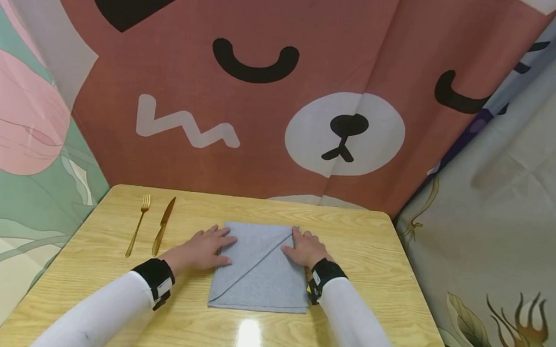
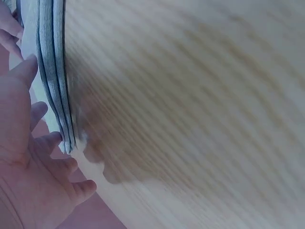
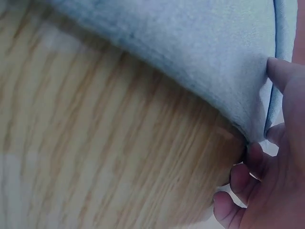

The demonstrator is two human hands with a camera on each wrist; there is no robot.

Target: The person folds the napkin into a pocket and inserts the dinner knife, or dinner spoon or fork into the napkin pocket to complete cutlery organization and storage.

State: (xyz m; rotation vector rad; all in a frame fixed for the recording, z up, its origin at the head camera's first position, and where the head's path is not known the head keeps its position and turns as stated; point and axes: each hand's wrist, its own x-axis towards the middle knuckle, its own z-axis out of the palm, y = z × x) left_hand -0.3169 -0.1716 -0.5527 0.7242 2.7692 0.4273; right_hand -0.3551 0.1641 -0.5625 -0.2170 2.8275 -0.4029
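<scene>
A grey cloth napkin [image 1: 259, 281], folded into a square with a diagonal flap edge across its top, lies on the wooden table. At its left side my left hand [image 1: 205, 248] spreads its fingers, thumb and fingertips touching the cloth. Stacked folds of the napkin [image 2: 51, 62] show beside this left hand [image 2: 33, 162] in the left wrist view. My right hand [image 1: 307, 249] rests at the upper right corner. In the right wrist view, the thumb of that hand [image 3: 281, 176] lies on the napkin [image 3: 205, 52] and the index fingertip touches the corner; its other fingers hang beside the edge.
On the left of the table [image 1: 352, 223] lie a gold fork [image 1: 137, 228] and, beside it, a gold knife [image 1: 163, 227], both with handles toward me. A curtain [image 1: 259, 166] with a bear face hangs behind the table's far edge. Patterned fabric [image 1: 508, 240] hangs along the right side.
</scene>
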